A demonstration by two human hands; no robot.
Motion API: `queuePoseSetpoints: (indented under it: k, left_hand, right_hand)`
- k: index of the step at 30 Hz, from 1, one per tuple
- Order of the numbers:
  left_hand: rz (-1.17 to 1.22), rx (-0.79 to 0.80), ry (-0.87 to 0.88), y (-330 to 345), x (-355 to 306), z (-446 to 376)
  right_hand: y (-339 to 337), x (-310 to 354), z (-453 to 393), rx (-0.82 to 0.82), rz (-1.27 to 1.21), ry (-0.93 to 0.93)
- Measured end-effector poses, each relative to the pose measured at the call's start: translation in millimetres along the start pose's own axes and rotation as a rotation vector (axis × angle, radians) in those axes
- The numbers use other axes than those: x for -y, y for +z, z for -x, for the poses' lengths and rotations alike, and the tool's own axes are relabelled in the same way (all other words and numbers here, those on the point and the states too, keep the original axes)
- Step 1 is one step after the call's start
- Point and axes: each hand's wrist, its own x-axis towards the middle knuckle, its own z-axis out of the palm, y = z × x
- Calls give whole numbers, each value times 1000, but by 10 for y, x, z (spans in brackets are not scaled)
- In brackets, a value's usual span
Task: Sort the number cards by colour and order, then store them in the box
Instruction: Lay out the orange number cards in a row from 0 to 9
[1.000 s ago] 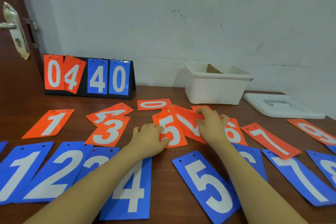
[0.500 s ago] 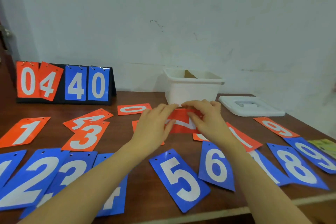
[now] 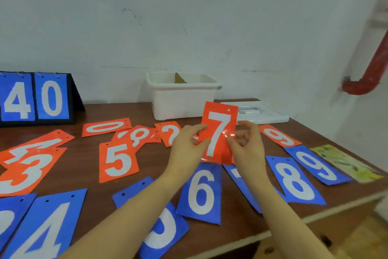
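Both hands, the left hand (image 3: 186, 145) and right hand (image 3: 247, 145), pinch an upright orange plastic number card marked 7 (image 3: 218, 132) above the brown wooden table (image 3: 210, 235), before the open white plastic box (image 3: 182, 99).

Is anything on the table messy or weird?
Yes. The orange 8 lies crooked, overlapping other orange cards instead of in a row. A yellow-green sheet at the table's right edge is no number card.

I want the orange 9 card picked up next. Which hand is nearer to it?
Right. The right hand sits just left of the orange 9 card; the left hand is farther left, beyond the orange 7 card.
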Motion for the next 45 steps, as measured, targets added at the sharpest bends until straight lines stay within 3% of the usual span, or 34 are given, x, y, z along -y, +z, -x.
queuePoseSetpoints:
  k: [2, 7, 12, 15, 18, 21, 26, 31, 33, 37, 40, 45]
  left_hand:
    - [-132, 104, -26, 145, 33, -86]
    - [-641, 347, -42, 421, 266, -363]
    - [-747, 481, -102, 455, 429, -468]
    - [-796, 468, -58, 379, 450, -467]
    - [-795, 364, -38, 199, 410, -466]
    - [-830, 275, -33, -124, 399, -451]
    - [-991, 231, -85, -722, 616, -372]
    - [-1132, 327, -205, -1245, 789, -365]
    - [-1141, 379, -286, -1415, 853, -374]
    - [-1085, 291, -320, -1619, 982, -434]
    - [-1072, 241, -275, -1595, 1043, -534]
    - [-1079, 360, -393, -1533, 1148, -726]
  right_hand:
    - [-73, -67, -182, -38, 94, -28]
    - [-162, -439, -630, 134, 472, -28]
    - [-153, -736, -825, 318, 876, 78]
    - [-107, -735, -828, 330, 1058, 72]
    - [-1, -568, -770, 334, 1079, 0]
    - [265, -337, -656, 384, 944, -88]
    - [936, -72, -498, 588, 849, -181]
    - [1535, -145, -455, 761, 1111, -249]
    - [1684, -153, -457, 809, 1096, -223]
    - [1855, -108, -544, 677, 990, -154]
    - [1928, -131, -603, 559, 1097, -14]
    - [1982, -164, -624, 566, 1114, 105]
